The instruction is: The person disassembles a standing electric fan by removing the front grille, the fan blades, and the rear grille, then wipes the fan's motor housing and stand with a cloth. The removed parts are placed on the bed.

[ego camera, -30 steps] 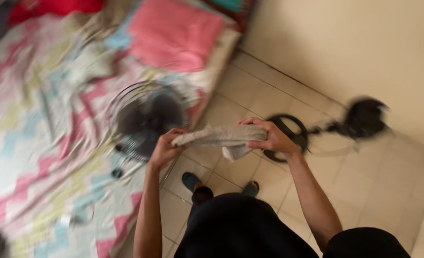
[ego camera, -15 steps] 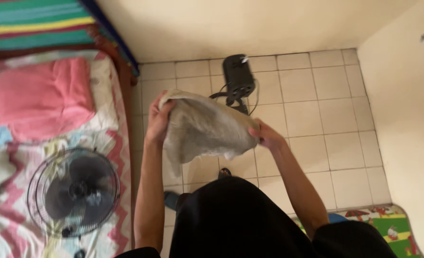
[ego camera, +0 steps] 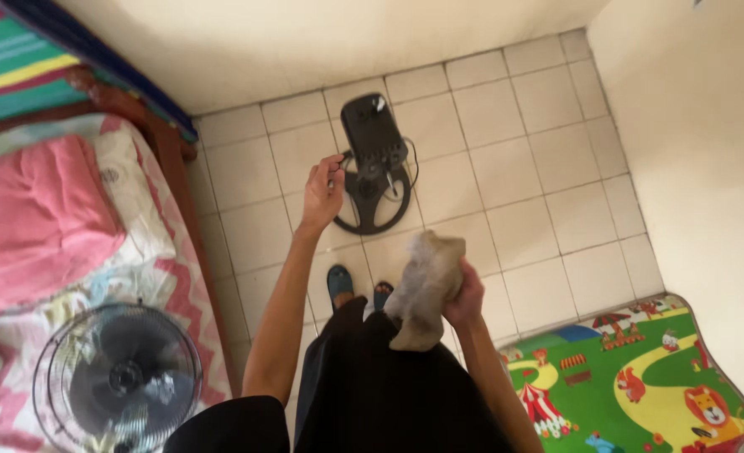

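Beside the black fan stand (ego camera: 374,159), the left hand (ego camera: 322,191) hangs loosely half-curled and holding nothing, while the right hand (ego camera: 464,295) grips a bunched grey cloth (ego camera: 423,288).

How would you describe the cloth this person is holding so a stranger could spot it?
Start at the tiled floor between the bed and the animal play mat. Above it, the right hand grips a crumpled grey-beige cloth. It is the only fabric off the ground, plain and unpatterned.
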